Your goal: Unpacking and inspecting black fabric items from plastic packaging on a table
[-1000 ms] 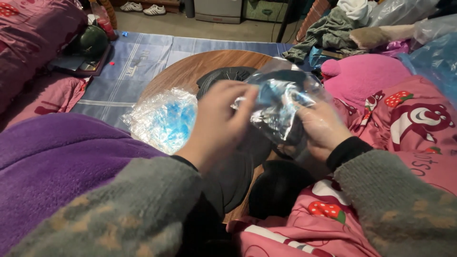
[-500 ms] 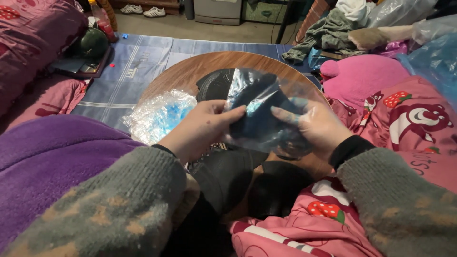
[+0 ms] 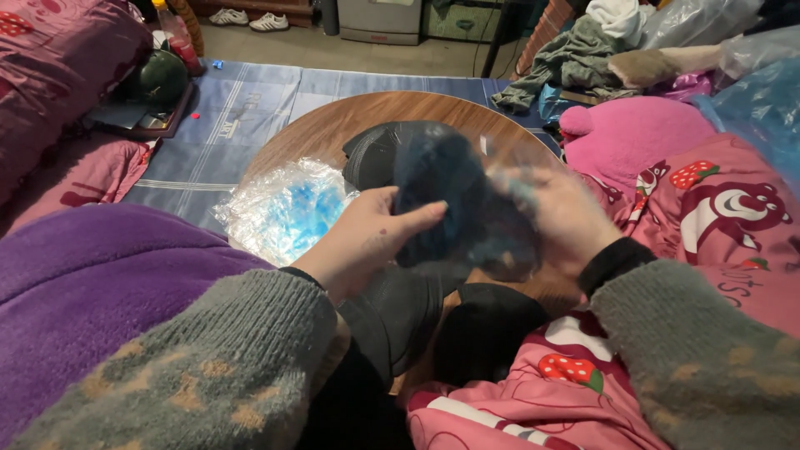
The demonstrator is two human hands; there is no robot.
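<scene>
A clear plastic bag (image 3: 467, 208) with a dark, blue-tinged item inside is being held above the round wooden worktop (image 3: 333, 125) between the left hand (image 3: 367, 242) and the right hand (image 3: 558, 217). A crumpled clear packet (image 3: 283, 208) with blue contents is lying on the worktop, left of the held bag.

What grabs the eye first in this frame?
Centre frame, both hands, the left hand and the right hand, grip a clear plastic bag holding something dark, raised over a round wooden table. Left of it on the table lies a crumpled clear bag with blue contents.
</scene>
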